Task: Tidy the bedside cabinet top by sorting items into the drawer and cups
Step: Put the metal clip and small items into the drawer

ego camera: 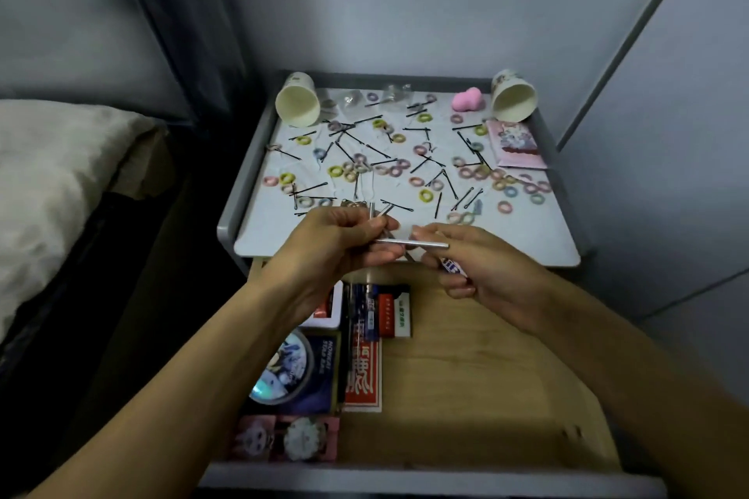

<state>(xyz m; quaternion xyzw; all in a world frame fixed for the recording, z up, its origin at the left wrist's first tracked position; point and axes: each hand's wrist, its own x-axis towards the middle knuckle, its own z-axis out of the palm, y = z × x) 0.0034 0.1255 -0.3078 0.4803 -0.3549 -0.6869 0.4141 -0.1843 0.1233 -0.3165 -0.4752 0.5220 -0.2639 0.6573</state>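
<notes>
The slim silver metal rod [411,243] lies almost level, its long axis running left to right between the two hands, above the front edge of the white cabinet top with a grey raised rim [518,241] and the back of the open wooden drawer [466,377]. The left hand [340,241] is the nearer holder: its thumb and curled fingers pinch the rod's left end, and a few more silver rod ends [371,211] poke up out of the same grip. The right hand [482,269] comes in from the other side with its palm turned inward; its thumb tip rests on the rod past the middle and the forefinger lies behind it, so it looks like a light pinch, while the free right end juts just beyond the knuckles. Its lower fingers curl round a small blue-and-white object [450,266], too hidden to identify. Both forearms reach forward over the drawer, wrists close together. Since the drawer lies directly below, the rod probably needs only a short lowering. The two cream paper cups [298,103] [514,98] lie on their sides at the far corners, well apart from the hands, beyond a scatter of pastel hair rings [335,171] and black bobby pins [311,188] not yet sorted.
</notes>
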